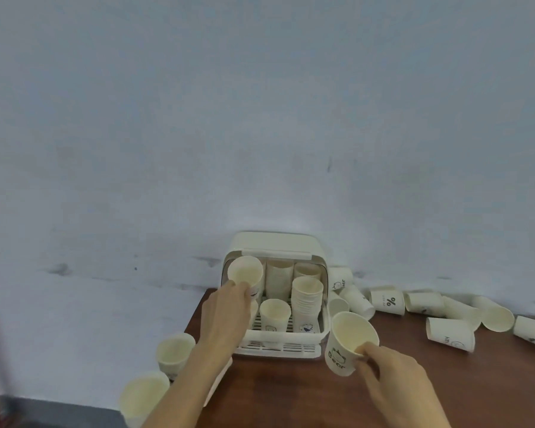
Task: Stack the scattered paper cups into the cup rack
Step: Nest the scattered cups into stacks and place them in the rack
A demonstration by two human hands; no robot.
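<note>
On the brown table (414, 396) sits a white cup rack (278, 344) with its lid flipped up, right by the wall. The left hand (226, 313) holds a paper cup (245, 271) by its side, up at the left front of the rack. The right hand (393, 372) pinches the rim of another cup, the bear cup (349, 344), just beside the rack's right front corner. Inside the rack, a tall stack (307, 299) stands on the right, a single cup (275, 313) stands in the middle, and more stacks stand at the back, though that part is blurry and I can't count them.

Many loose cups (450, 333) lie on their sides along the wall to the right. Two upright cups (175, 353) stand at the table's left edge.

What could go wrong? The left cup is tipped, so it might catch on a rim and not slide in. Squeezing too hard could squash the thin paper. A bump from the right hand could topple the tall stack. The left arm is close to the two edge cups and could knock them off the table.
</note>
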